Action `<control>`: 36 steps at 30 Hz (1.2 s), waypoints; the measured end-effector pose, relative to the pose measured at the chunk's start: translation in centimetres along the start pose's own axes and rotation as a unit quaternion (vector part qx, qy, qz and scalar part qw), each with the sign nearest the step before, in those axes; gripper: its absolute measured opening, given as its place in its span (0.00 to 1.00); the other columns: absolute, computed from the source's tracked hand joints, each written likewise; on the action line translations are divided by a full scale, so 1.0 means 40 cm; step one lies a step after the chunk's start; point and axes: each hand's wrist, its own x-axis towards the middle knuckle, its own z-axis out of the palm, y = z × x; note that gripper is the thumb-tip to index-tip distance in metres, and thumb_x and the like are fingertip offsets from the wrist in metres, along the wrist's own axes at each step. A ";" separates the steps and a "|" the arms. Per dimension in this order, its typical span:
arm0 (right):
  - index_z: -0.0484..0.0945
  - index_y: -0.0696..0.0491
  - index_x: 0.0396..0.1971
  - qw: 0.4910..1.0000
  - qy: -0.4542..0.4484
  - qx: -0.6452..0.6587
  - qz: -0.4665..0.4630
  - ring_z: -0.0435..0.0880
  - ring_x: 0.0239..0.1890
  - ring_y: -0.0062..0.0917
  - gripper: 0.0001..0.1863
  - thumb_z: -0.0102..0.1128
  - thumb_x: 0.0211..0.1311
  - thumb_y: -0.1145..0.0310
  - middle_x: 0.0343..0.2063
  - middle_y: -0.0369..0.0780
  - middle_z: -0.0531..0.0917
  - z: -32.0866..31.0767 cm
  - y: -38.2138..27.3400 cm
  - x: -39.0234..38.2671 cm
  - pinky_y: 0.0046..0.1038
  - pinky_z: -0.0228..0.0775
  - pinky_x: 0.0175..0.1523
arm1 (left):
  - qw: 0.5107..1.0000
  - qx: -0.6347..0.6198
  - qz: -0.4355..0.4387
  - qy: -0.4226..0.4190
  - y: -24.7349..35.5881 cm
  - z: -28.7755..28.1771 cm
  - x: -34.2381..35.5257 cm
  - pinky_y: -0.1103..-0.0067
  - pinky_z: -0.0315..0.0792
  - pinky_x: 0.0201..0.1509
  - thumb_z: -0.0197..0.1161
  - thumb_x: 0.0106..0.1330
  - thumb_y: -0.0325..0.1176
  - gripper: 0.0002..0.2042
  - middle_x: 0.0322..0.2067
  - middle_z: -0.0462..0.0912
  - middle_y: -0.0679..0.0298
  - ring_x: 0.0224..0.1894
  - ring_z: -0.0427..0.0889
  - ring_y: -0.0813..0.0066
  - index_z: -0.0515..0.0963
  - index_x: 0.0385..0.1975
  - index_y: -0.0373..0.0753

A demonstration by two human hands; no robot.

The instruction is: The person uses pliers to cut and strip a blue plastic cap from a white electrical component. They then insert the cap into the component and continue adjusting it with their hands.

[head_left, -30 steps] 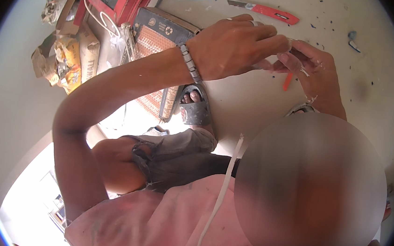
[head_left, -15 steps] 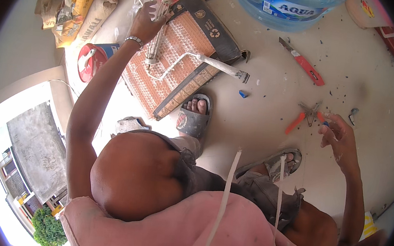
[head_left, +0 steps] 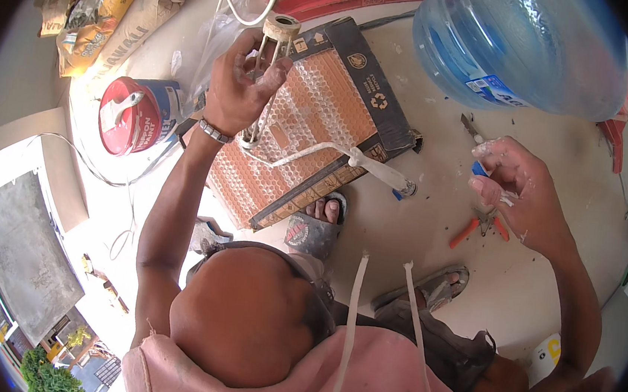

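Note:
My left hand [head_left: 237,88] is wrapped round the wire cage of a bare paint roller frame [head_left: 379,172]. Its white bent rod and handle reach right, across a bubble-wrapped cardboard box [head_left: 330,93], and the handle end passes the box's edge. Between the thumb and fingers of my right hand [head_left: 527,188] is a small blue piece [head_left: 478,168], its kind unclear. This hand hovers above the floor, in front of a utility knife [head_left: 471,126] whose handle it mostly hides. Red-handled pliers [head_left: 484,226] lie below the hand. White smears mark my right fingers.
A large blue water jug [head_left: 513,49] stands at the far right. A paint bucket [head_left: 130,116] with a brush on its red lid is at left, before paper sacks [head_left: 121,15]. A white cable loop [head_left: 234,2] hangs near my left hand.
My left hand has drawn the roller frame nearer, its cage tilting. My right hand has risen from beside the pliers toward the knife, with the blue piece in it. The view has shifted.

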 end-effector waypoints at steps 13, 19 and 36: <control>0.81 0.61 0.41 0.831 0.073 -0.123 -0.538 0.90 0.40 0.39 0.19 0.80 0.48 0.78 0.38 0.50 0.88 0.199 -0.237 0.199 0.33 0.83 0.42 | 0.937 -0.218 0.252 -0.101 0.087 -0.005 -0.048 0.67 0.75 0.46 0.67 0.51 0.30 0.21 0.40 0.82 0.50 0.40 0.80 0.55 0.79 0.46 0.28; 0.84 0.60 0.40 0.829 0.122 -0.166 -0.521 0.90 0.41 0.39 0.16 0.77 0.52 0.77 0.41 0.51 0.88 0.232 -0.249 0.164 0.33 0.83 0.43 | 0.936 -0.214 0.273 -0.060 0.083 0.007 -0.047 0.68 0.75 0.46 0.67 0.50 0.31 0.21 0.38 0.81 0.50 0.39 0.80 0.54 0.79 0.45 0.27; 0.84 0.64 0.33 0.839 0.148 -0.117 -0.510 0.88 0.39 0.35 0.10 0.74 0.50 0.86 0.39 0.48 0.88 0.345 -0.260 0.186 0.30 0.81 0.42 | 0.949 -0.185 0.256 -0.002 0.034 -0.030 -0.094 0.66 0.73 0.48 0.63 0.48 0.28 0.22 0.38 0.80 0.48 0.39 0.77 0.51 0.80 0.45 0.26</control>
